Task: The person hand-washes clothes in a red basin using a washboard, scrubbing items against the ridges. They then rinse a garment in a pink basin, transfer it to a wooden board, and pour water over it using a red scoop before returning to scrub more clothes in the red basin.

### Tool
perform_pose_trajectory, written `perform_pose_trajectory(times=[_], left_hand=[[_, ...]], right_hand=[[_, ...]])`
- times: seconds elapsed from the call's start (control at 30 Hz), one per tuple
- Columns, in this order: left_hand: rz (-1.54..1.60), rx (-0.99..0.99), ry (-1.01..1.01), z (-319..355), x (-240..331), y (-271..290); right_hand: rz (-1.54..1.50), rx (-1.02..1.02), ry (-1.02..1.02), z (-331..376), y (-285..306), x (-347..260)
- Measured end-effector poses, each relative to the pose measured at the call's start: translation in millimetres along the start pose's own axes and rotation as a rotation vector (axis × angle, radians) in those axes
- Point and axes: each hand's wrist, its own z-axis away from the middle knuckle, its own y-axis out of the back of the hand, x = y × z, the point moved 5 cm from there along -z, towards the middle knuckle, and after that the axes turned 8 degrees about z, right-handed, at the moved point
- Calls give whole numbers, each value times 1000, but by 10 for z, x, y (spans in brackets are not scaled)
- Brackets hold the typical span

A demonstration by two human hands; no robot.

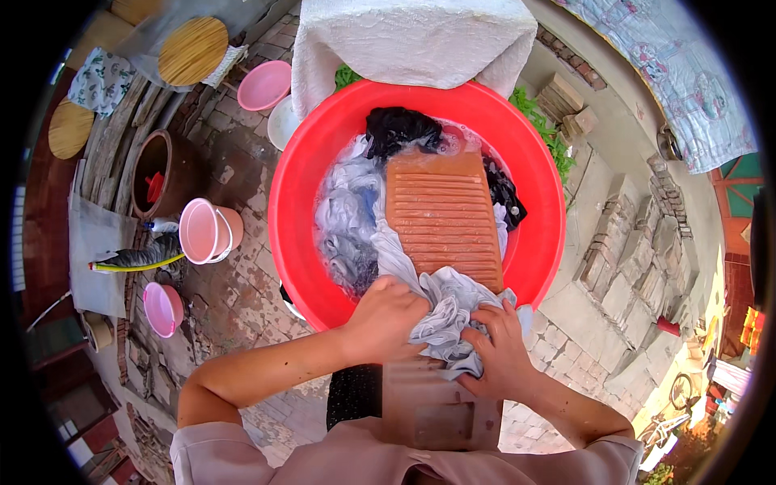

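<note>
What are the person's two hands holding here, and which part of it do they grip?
Both the left hand and right hand clutch a bunched grey cloth at its near end, on the washboard.

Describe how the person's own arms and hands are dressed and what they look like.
Both forearms are bare to above the elbow. The left hand and right hand wear no gloves, and no rings or watch can be seen. Short, loose sleeves of a pale pink top cover the upper arms at the lower edge.

We log a pale grey wet cloth (pixel 449 311), bunched and wrinkled, at the six o'clock end of a ribbed brown washboard (pixel 443 217). The board slants out of a round red basin (pixel 301 174) holding soapy water and soaking laundry.
</note>
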Motion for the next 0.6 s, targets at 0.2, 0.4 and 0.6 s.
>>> perform_pose_trajectory(times=[0.2,0.4,0.6], left_hand=[[-229,423,337,-1355,-1293,99],[102,261,192,-1089,-1469,-165],[-27,-144,106,-540,-659,-187]], right_hand=[[163,361,-238,-1373,-408,1164],[-30,-130,-327,-1346,-644,1191],[36,64,112,-579,-367,386]])
